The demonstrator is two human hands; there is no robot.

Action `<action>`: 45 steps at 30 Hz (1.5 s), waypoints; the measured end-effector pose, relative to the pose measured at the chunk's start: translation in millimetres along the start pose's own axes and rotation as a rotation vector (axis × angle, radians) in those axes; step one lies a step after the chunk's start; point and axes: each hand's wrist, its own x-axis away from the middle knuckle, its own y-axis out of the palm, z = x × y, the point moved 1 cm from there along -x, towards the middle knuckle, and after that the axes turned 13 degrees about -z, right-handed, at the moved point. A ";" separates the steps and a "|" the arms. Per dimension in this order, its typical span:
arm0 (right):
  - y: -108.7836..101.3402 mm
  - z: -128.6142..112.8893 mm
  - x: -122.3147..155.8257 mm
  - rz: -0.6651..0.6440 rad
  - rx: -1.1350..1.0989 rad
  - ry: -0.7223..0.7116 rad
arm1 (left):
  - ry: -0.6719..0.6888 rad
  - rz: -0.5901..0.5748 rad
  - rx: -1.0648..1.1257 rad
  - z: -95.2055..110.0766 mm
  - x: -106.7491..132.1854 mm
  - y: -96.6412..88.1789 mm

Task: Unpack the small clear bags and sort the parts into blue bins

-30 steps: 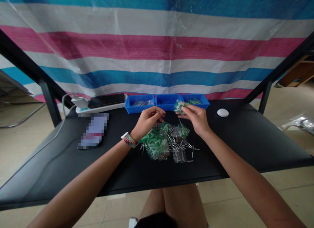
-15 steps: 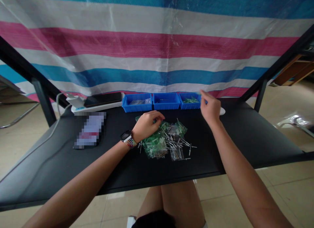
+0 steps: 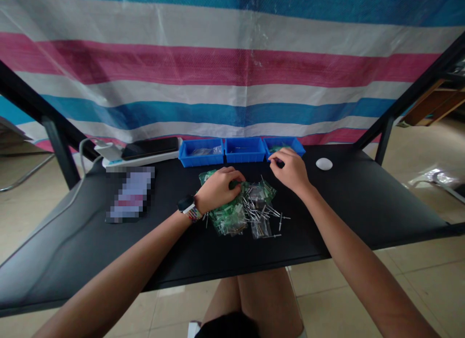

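A pile of small green packets and loose metal pins lies in the middle of the black table. My left hand, with a watch on the wrist, rests on the pile's left side, its fingers curled down onto a green packet. My right hand hovers just in front of the right blue bin, which holds green packets; its fingers are bent into a pinch with nothing visible in them. Beside that bin stand a middle blue bin and a left blue bin.
A power strip with a dark phone on it and a white charger sits at the back left. A blurred flat item lies on the left, a white round object on the right. A striped tarp hangs behind.
My right hand carried a green packet to the right bin, let it go there, and has drawn back empty. My left hand dropped onto the pile and closed on a packet.
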 end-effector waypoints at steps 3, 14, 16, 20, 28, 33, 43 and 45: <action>5.9 -16.0 4.8 -0.260 -0.073 0.128 | 0.008 -0.001 0.014 -1.4 -0.4 0.9; 30.4 -11.3 0.5 -0.243 -0.605 0.064 | 0.030 0.032 0.041 -1.8 -0.5 0.7; 30.9 -14.9 -0.4 -0.221 -0.777 0.043 | 0.033 0.057 0.053 -0.9 -0.6 0.0; 28.2 -25.7 0.7 -0.240 -1.002 0.028 | 0.052 0.124 0.124 1.6 -1.0 -1.4; 25.0 -47.3 6.6 -0.421 -1.079 -0.073 | 0.143 0.261 0.277 5.7 -0.3 -6.4; 25.8 -50.4 8.0 -0.384 -1.156 -0.018 | 0.111 0.221 0.335 10.1 1.3 -10.8; 22.8 -50.3 8.8 -0.286 -1.162 -0.039 | 0.012 0.088 0.543 8.2 0.5 -7.7; 21.4 -49.5 8.0 -0.281 -1.191 0.005 | 0.012 0.138 0.589 6.8 -0.3 -7.7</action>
